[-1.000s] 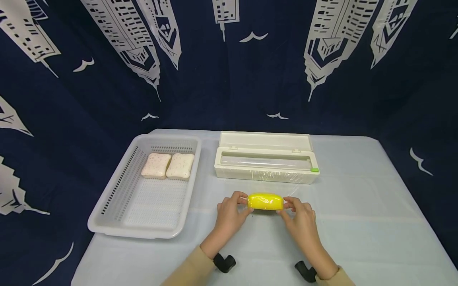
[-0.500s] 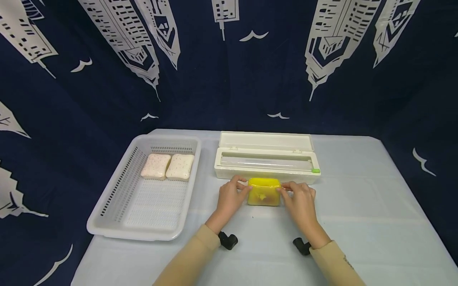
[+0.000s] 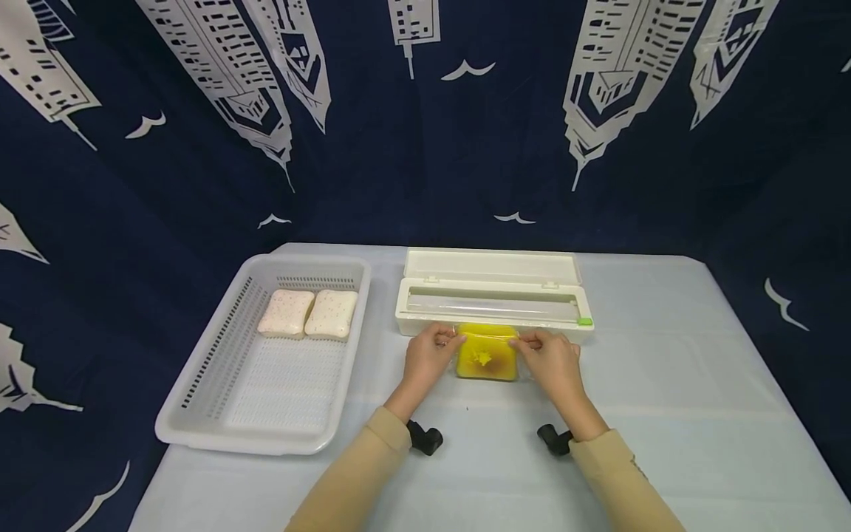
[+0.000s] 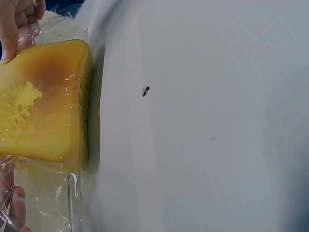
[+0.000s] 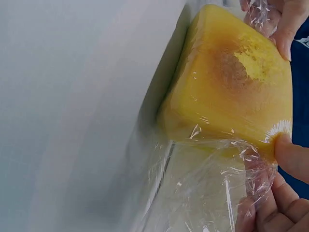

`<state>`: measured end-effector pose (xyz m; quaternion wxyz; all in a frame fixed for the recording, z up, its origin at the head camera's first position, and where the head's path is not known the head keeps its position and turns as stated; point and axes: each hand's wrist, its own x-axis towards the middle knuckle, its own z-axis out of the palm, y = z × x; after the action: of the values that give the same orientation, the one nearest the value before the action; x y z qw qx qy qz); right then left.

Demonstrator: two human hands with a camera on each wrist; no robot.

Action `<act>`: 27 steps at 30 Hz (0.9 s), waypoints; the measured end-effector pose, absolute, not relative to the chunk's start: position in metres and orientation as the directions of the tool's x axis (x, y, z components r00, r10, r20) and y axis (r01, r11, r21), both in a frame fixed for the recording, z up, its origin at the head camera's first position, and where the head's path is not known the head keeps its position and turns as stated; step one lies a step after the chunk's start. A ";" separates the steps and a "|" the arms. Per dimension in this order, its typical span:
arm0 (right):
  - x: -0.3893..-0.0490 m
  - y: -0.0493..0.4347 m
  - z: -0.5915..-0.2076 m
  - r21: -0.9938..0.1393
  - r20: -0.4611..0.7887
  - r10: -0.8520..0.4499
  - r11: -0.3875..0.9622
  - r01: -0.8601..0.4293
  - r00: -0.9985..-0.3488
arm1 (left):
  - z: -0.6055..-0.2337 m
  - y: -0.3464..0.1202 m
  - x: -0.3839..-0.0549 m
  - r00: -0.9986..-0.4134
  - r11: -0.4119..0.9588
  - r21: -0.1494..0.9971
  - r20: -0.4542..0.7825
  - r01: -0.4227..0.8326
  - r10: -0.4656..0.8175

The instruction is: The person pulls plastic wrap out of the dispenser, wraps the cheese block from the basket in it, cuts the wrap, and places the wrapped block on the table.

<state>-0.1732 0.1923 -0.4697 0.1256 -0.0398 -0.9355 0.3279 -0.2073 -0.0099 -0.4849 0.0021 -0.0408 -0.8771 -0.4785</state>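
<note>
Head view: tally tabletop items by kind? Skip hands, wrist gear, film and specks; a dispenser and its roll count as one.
White basket: 1
Pale speckled slices: 2
Yellow block: 1
Cream dispenser: 1
Total: 5

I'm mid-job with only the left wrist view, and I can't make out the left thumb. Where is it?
Observer: The left hand has its thumb against the yellow block, near its far left corner.

Operator: Got it. What stands farther left on the table?

Observer: A white basket, with two pale speckled blocks side by side in it.

Operator: And just beyond the yellow block?

Observer: A long cream box, its lid open and tipped back away from the person.
</note>
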 end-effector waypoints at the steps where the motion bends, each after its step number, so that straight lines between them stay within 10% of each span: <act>1: -0.173 0.193 -0.470 -0.627 0.200 0.159 0.779 -0.002 -0.967 | -0.485 -0.011 -0.207 -0.997 0.530 0.845 0.033 0.066 0.073; 17: -0.173 0.261 -0.461 -0.713 0.230 0.367 0.694 0.101 -0.901 | -0.433 -0.009 -0.211 -0.942 0.584 0.752 0.330 0.304 0.065; 27: -0.201 0.293 -0.472 -0.702 0.049 0.023 0.712 -0.018 -0.999 | -0.415 0.067 -0.225 -0.880 0.583 0.673 0.236 0.454 0.412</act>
<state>-0.2014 0.2929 -0.4718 0.0270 -0.0015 -0.9249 0.3792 -0.2247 0.0673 -0.4153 0.0272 -0.2435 -0.8894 -0.3860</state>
